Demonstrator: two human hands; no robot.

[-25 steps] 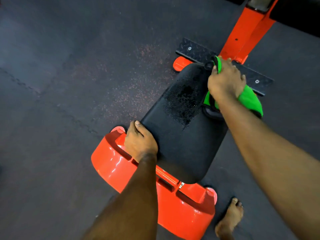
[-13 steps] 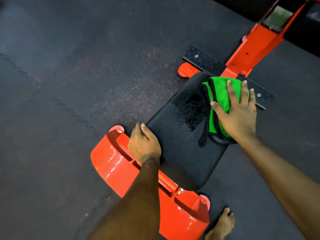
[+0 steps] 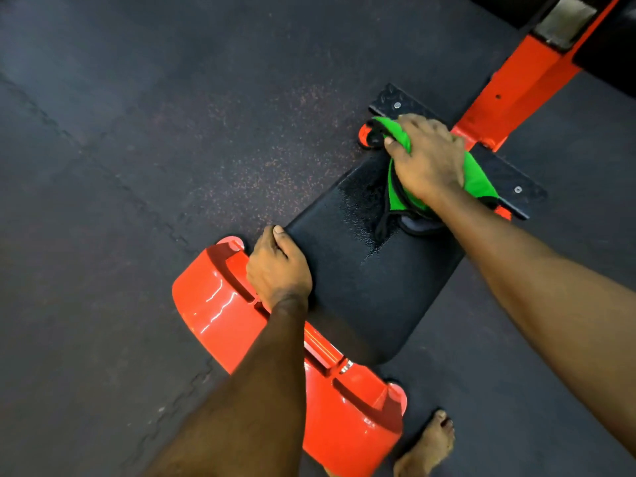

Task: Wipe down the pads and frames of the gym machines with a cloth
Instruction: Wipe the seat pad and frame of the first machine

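A black seat pad [image 3: 361,290] of an orange gym machine lies below me, wet-speckled near its far end. My right hand [image 3: 426,160] grips a green cloth [image 3: 476,180] with black trim at the pad's far end, fingers curled over the cloth's far edge. My left hand [image 3: 278,270] holds the pad's near left edge, thumb on top of the pad, fingers curled round the side. Under my left forearm the orange frame foot [image 3: 213,304] curves across.
An orange frame post [image 3: 516,87] rises at the upper right from a black checker-plate base [image 3: 516,177]. Dark rubber floor tiles [image 3: 120,166] lie all around. My bare foot [image 3: 426,449] stands at the lower right beside the orange foot.
My right hand went from flat on the cloth mid-pad to curled round it at the pad's far end, shifted further away and left. My left hand stayed on the pad's edge.
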